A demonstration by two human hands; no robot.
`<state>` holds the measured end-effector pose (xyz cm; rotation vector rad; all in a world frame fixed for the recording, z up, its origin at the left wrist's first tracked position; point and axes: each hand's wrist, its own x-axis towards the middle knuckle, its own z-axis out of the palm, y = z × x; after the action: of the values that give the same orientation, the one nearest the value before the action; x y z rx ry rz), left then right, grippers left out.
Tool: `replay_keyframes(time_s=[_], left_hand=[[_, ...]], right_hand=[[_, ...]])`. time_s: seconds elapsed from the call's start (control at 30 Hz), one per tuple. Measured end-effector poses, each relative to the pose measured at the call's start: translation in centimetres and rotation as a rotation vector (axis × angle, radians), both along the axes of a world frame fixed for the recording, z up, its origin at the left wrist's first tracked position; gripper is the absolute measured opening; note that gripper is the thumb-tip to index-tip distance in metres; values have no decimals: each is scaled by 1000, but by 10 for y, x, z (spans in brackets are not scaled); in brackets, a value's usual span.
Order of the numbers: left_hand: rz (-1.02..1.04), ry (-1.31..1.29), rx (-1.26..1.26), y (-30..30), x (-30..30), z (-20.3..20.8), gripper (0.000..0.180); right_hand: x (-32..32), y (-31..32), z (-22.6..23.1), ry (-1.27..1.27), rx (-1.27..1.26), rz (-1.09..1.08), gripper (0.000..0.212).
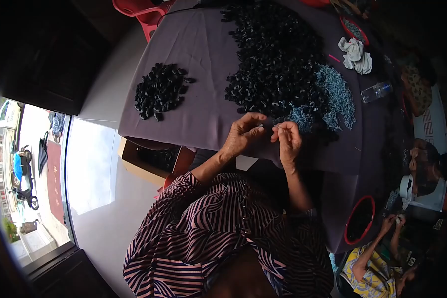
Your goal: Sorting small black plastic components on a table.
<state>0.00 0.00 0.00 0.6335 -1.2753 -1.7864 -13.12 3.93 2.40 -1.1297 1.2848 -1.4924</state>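
Over the near edge of a cloth-covered table (198, 124), my left hand (243, 135) is closed in a pinch, thumb against forefinger. A small object shows at its fingertips, too tiny to name. Just to the right, my right hand (289, 140) also pinches, its fingertips facing the left ones with a slight gap. What it holds cannot be made out. Beyond both hands spreads a big heap of small black ridged pieces (278, 59). Small light-blue pieces (338, 92) lie along its right side, with a smaller blue clump (301, 118) right behind my right hand.
A separate pile of black pieces (161, 92) sits at the table's left. On the right are a white cloth (356, 55), a clear bottle (376, 92) and a pink stick (334, 58). A cardboard box (146, 172) stands below left. Another person (370, 263) works at lower right.
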Motion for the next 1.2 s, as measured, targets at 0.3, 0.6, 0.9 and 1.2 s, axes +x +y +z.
replay_keyframes(time_s=[0.3, 0.6, 0.9, 1.2], left_hand=[[57, 207, 156, 2, 12, 3, 16], [31, 118, 147, 6, 16, 7, 11], [58, -135, 64, 9, 17, 15, 12], [110, 133, 181, 7, 12, 10, 12]], right_hand=[[8, -2, -1, -12, 6, 58, 4], [10, -1, 4, 183, -23, 155, 5], [16, -3, 11, 81, -141, 195, 5], [13, 1, 9, 86, -78, 207, 4]])
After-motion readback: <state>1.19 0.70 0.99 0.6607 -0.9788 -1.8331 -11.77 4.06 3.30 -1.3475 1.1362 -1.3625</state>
